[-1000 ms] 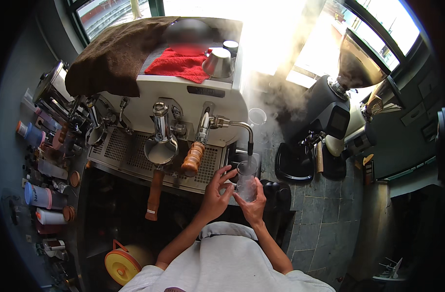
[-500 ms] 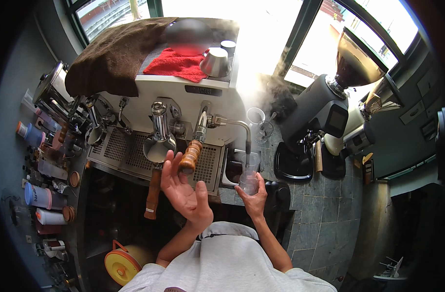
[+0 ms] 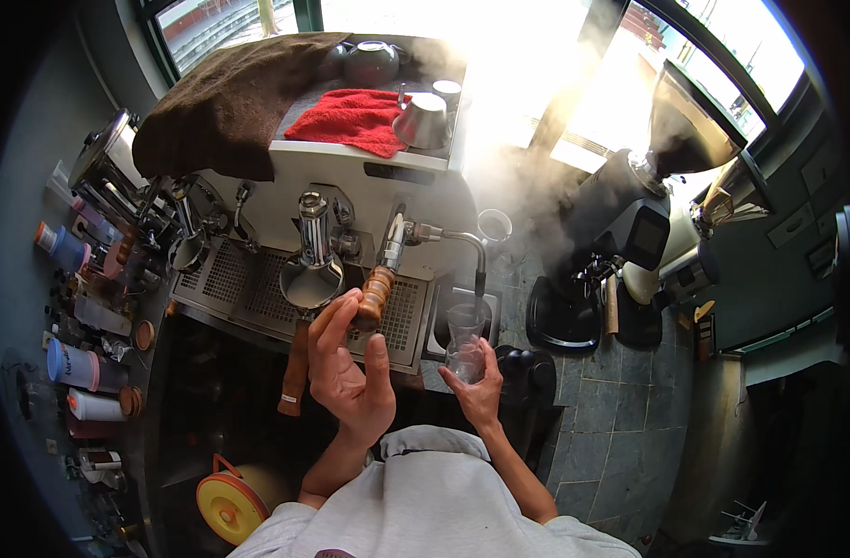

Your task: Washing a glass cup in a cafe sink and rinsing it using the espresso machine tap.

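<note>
Pinching clear glassware (image 3: 465, 340) — the right hand (image 3: 479, 391); left hand (image 3: 352, 377) half-spread beside a wooden knob (image 3: 376, 296) — contact unclear.

Dressed in a light-grey shirt (image 3: 444, 502) with short, loose sleeves (image 3: 274, 529), a rounded fold (image 3: 434, 439) edged by a dark line (image 3: 427, 453) at the far end, and a small brownish patch (image 3: 334, 554) in front, leaving forearms (image 3: 520, 476) and fingers (image 3: 330, 331) bare.

Before me, daylight glares white through windows (image 3: 225, 33) with dark frames; a grey wall (image 3: 36, 149) stands at my left, a grey-tiled desk (image 3: 611, 409) at my right.
</note>
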A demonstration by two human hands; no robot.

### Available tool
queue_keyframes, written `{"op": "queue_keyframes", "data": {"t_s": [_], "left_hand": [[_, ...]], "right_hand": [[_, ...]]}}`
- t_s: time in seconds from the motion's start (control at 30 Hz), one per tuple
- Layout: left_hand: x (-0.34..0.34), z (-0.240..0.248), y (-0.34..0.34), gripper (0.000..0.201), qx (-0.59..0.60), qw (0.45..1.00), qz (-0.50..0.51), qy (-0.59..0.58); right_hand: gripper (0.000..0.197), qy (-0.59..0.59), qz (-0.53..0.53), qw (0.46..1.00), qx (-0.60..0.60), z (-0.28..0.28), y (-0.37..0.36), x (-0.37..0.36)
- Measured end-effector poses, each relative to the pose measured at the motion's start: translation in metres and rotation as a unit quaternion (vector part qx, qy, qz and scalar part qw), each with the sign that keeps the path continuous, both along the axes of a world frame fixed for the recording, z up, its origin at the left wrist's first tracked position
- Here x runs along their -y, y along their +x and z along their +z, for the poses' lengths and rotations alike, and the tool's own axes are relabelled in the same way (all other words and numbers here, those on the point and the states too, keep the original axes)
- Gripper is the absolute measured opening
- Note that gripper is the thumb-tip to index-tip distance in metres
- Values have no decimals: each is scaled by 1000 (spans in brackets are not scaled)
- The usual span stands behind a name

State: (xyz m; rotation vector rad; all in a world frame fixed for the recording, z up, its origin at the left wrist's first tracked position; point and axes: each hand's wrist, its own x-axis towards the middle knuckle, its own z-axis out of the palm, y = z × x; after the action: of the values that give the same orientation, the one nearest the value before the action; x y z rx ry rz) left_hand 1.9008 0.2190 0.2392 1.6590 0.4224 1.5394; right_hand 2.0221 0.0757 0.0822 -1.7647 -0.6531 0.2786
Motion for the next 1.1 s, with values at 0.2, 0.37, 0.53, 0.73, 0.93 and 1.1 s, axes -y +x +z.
{"op": "queue_keyframes", "data": {"t_s": [0.2, 0.37, 0.53, 0.73, 0.93, 1.1], "left_hand": [[-6, 0, -2, 33, 0, 1000, -9, -3], [-6, 5, -3, 33, -5, 1000, -11, 1], [-7, 4, -2, 33, -3, 1000, -15, -6], [-7, 3, -4, 33, -10, 1000, -14, -5], [-7, 5, -5, 33, -16, 1000, -16, -4], [-7, 4, -6, 32, -14, 1000, -15, -7]], "right_hand": [[83, 17, -12, 1000, -22, 4, -1, 6], [85, 32, -45, 997, -46, -7, 6, 9], [84, 22, -47, 997, -62, -5, 8, 8], [81, 9, -41, 998, -52, -4, 5, 5], [80, 10, -35, 997, -64, -9, 3, 4], [81, 2, -32, 999, -42, -6, 1, 3]]}}
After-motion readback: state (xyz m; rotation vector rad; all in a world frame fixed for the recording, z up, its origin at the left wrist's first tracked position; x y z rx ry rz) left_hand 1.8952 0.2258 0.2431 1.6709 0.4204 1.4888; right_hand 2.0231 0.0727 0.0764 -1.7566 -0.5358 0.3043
